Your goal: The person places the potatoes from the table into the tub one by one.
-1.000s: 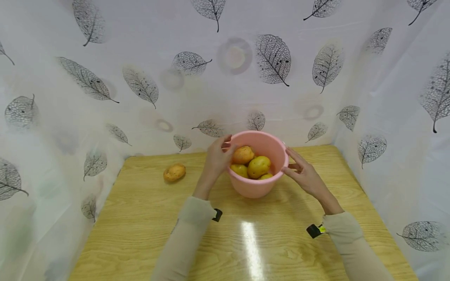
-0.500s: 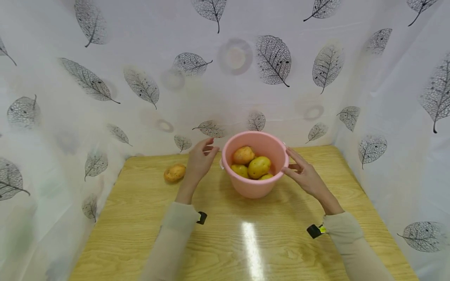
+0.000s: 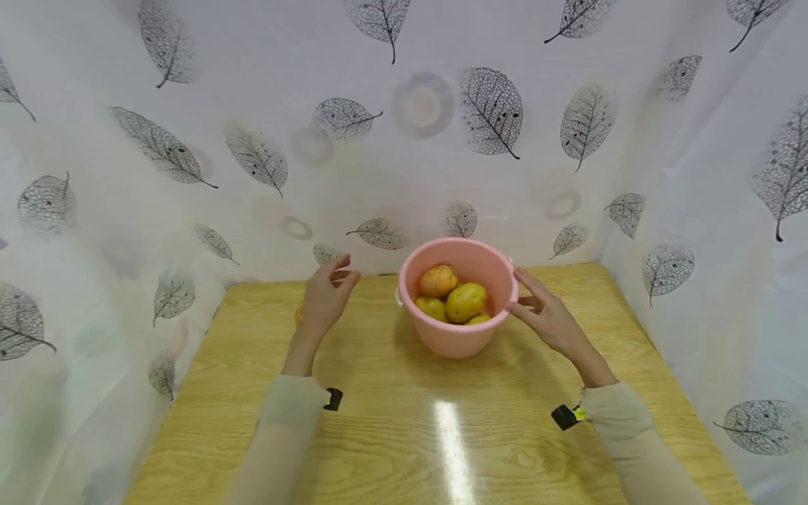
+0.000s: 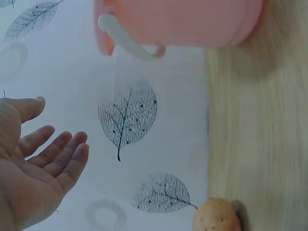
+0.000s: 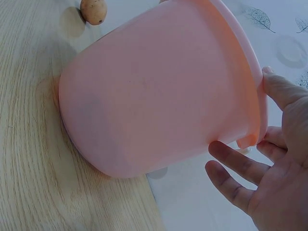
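A pink bucket (image 3: 456, 344) stands upright near the back of the table with several potatoes (image 3: 466, 303) inside. My right hand (image 3: 548, 319) touches its right side, thumb and fingertips at the rim (image 5: 260, 91). Those fingers are spread, not wrapped round the bucket. My left hand (image 3: 325, 298) is in the air left of the bucket, palm toward it, fingers loosely bent and holding nothing. A single potato (image 4: 216, 219) lies on the table; in the head view the left hand mostly hides it.
The wooden table (image 3: 391, 435) ends at a white curtain (image 3: 284, 231) printed with leaves, which encloses the back and sides. A white handle (image 4: 127, 41) hangs at the bucket's left side.
My left hand has let go of the bucket's left rim and moved left, over toward the lone potato. The right hand and the bucket have stayed in place.
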Available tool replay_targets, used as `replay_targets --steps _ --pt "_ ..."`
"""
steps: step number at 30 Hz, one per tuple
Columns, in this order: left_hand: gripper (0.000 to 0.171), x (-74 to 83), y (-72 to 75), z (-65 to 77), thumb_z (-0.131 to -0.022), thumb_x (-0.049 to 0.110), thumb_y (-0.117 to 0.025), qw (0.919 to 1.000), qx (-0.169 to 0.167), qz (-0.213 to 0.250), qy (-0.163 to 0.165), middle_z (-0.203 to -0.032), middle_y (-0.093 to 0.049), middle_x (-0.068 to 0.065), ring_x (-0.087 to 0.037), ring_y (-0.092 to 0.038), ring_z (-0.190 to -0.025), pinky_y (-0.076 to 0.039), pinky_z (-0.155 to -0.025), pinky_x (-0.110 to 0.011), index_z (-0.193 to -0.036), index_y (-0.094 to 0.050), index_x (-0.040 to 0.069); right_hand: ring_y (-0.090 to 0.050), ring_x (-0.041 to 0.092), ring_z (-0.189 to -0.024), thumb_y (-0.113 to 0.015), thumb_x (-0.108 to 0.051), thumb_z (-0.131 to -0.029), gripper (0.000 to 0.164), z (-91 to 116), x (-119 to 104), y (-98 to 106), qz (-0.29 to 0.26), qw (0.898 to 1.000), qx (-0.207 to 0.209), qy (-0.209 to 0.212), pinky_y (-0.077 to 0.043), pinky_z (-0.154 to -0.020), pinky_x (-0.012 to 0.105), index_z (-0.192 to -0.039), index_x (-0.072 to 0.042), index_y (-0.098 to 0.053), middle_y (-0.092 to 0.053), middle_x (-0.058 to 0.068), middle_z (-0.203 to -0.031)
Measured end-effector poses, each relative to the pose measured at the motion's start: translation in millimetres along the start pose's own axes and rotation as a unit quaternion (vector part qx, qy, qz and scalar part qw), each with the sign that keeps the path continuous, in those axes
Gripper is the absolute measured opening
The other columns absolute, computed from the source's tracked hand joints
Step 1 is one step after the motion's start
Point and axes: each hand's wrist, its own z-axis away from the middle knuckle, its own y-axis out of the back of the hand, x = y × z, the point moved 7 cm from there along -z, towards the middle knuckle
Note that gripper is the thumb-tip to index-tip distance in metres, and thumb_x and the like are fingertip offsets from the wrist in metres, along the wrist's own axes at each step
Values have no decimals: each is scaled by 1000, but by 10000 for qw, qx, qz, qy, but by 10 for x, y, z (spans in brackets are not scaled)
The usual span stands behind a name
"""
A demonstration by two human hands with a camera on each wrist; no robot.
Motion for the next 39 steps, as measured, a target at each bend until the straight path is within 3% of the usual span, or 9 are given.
replay_targets --steps 7,20,29,39 --pt "50 -170 223 56 -104 17 -65 9994 -127 -308 33 -145 -56 -21 -35 -62 -123 -52 -104 -46 -148 -51 -3 -61 40 -122 -64 -16 -104 71 7 23 7 57 10000 -3 -37 -50 -91 14 -165 -15 -27 -21 10 -170" --pt "51 -437 664 186 -105 20 -63 9981 152 -558 222 -145 -57 -22 -37 -62 -124 -50 -105 -49 -149 -50 -3 -60 42 -124 -65 -20 -104 72 7 9 -4 202 9997 12 -118 -49 -91 15 -165 -14 -27 -19 12 -171" --pt "51 -523 795 250 -106 19 -61 9969 190 -694 307 -146 -55 -25 -40 -61 -124 -49 -106 -51 -149 -48 -5 -61 40 -123 -65 -20 -104 72 18 11 6 252 9996 -3 -96 -49 -91 14 -165 -14 -26 -20 12 -170" --pt "52 -583 821 247 -106 21 -61 9963 134 -778 325 -145 -56 -24 -39 -61 -123 -50 -104 -50 -150 -48 -4 -61 38 -124 -65 -20 -105 71 13 12 8 259 9996 5 -129 -49 -92 15 -165 -15 -27 -21 10 -170"
